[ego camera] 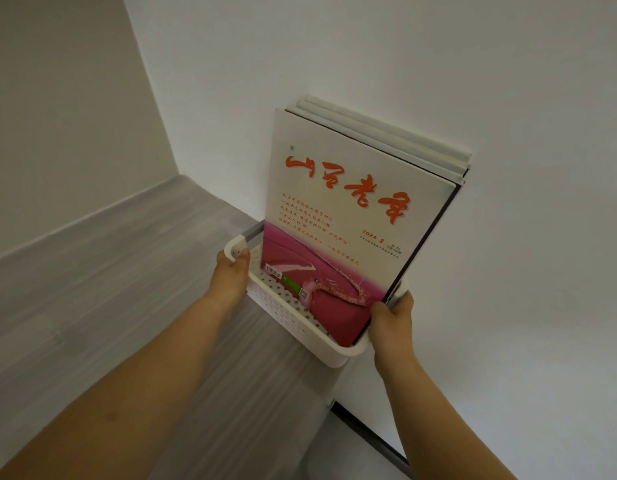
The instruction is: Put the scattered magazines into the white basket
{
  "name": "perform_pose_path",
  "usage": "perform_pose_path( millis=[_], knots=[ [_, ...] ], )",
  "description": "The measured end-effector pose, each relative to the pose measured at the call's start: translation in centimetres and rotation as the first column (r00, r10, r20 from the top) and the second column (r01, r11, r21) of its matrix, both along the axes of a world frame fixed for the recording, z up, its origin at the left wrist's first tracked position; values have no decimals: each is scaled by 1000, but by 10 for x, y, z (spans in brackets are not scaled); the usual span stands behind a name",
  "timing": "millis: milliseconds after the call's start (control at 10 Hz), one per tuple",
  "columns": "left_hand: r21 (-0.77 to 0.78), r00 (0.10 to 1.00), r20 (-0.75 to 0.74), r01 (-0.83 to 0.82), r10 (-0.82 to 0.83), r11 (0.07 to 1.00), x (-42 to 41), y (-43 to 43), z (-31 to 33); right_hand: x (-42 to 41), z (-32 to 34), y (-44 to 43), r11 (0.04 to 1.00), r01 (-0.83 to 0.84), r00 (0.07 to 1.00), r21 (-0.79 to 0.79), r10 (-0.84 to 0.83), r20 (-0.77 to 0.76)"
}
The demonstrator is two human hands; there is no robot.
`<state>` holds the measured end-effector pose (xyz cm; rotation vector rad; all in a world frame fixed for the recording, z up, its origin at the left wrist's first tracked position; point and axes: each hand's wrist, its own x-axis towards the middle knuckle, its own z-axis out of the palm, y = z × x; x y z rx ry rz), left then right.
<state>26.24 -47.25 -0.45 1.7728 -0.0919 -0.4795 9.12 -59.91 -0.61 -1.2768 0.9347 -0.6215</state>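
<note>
white perforated basket (293, 315), cream-and-pink magazine (338, 216) with red lettering

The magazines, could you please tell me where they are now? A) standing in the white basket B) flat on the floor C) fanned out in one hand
A: the magazines stand upright in the white basket, whose ends the left hand and right hand grip.
</note>
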Motion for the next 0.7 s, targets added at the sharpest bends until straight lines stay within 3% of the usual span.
perform_pose_path(
  millis=[200, 500, 700],
  knots=[
    [22, 1000, 11, 22, -22, 1000, -5, 3, 5, -5, 1, 0, 998, -20, 999, -63, 18, -36],
    [222, 987, 153, 7, -42, 975, -21, 73, 21, -24, 16, 12, 981, -54, 986, -188, 24, -162],
    [162, 980, 196, -65, 32, 985, -26, 143, 26, -49, 28, 29, 949, 12, 962, -315, -97, -256]
  ],
)
